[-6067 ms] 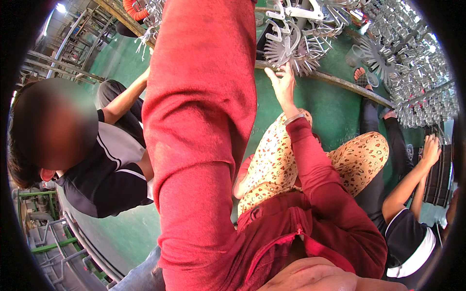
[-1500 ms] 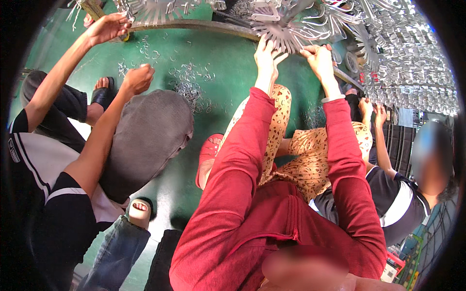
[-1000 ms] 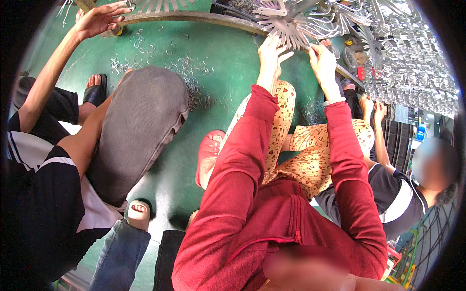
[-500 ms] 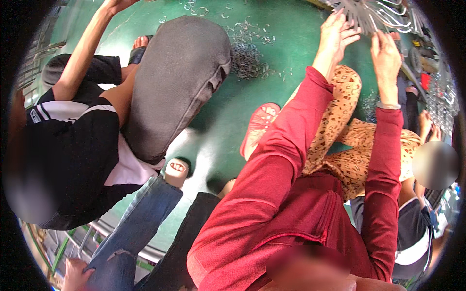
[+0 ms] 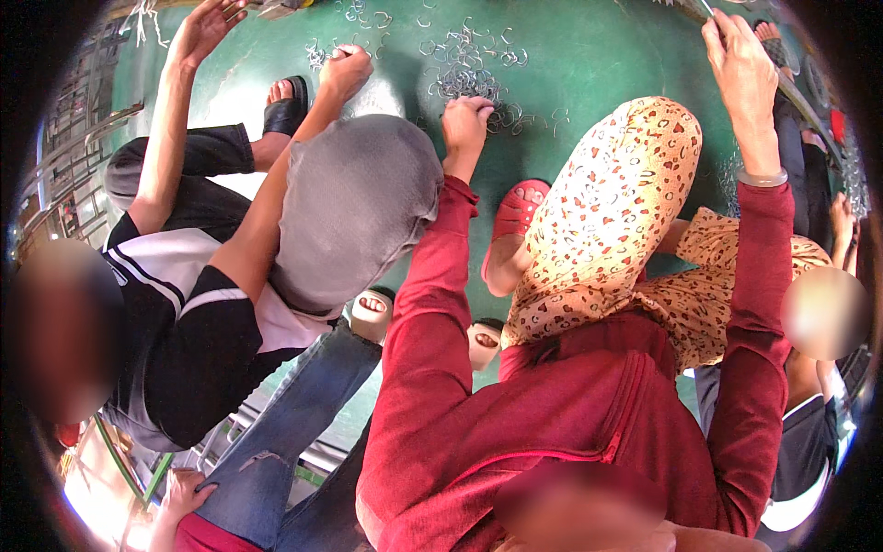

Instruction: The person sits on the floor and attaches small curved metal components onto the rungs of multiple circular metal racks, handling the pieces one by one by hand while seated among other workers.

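My left hand is closed, fingertips together, at the near edge of a pile of small curved metal rings on the green floor. Whatever those fingers hold is too small to tell. Up at the right, my right hand pinches a thin metal rod, whose far part runs out of the picture. A few loose rings lie scattered around the pile.
On my left a person in black and white sits with one hand closed near the scattered rings and the other raised. Someone in jeans is close behind. A long bar and another person are at the right.
My left hand has moved from the upper right, beside my right hand, down-left to the ring pile. The bundle of pale strips has left view. The neighbour's hand now reaches toward the rings.
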Available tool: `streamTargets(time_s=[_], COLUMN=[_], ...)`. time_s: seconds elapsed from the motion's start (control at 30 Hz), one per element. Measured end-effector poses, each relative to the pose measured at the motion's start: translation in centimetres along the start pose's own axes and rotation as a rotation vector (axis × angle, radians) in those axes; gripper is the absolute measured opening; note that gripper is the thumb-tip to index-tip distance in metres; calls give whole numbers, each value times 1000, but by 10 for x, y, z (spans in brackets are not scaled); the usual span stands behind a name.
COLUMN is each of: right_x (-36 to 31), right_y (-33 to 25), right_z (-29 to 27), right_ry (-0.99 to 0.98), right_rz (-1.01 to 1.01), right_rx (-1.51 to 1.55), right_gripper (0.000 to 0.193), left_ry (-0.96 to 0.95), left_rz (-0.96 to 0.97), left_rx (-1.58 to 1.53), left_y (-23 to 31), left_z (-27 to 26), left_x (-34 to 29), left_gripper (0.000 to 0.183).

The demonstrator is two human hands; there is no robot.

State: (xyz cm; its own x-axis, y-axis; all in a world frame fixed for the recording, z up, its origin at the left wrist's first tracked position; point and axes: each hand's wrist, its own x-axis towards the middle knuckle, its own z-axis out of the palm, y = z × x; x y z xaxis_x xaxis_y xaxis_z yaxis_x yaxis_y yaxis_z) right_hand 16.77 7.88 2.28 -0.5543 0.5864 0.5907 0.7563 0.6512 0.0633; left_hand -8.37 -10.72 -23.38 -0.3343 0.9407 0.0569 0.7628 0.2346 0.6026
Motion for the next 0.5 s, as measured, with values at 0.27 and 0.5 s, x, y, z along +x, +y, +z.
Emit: streamTargets(time_s=[0.27,0.5], right_x=[-2,-4], right_y=[3,9], right_z=[1,1], right_ry=[9,14], right_rz=[-5,-25], right_rx=[49,46], right_gripper=[5,7], left_ry=[-110,-199], left_rz=[384,362], left_rx=[77,186], left_y=[4,3], left_z=[21,36], left_x=[36,14], left_gripper=[11,13])
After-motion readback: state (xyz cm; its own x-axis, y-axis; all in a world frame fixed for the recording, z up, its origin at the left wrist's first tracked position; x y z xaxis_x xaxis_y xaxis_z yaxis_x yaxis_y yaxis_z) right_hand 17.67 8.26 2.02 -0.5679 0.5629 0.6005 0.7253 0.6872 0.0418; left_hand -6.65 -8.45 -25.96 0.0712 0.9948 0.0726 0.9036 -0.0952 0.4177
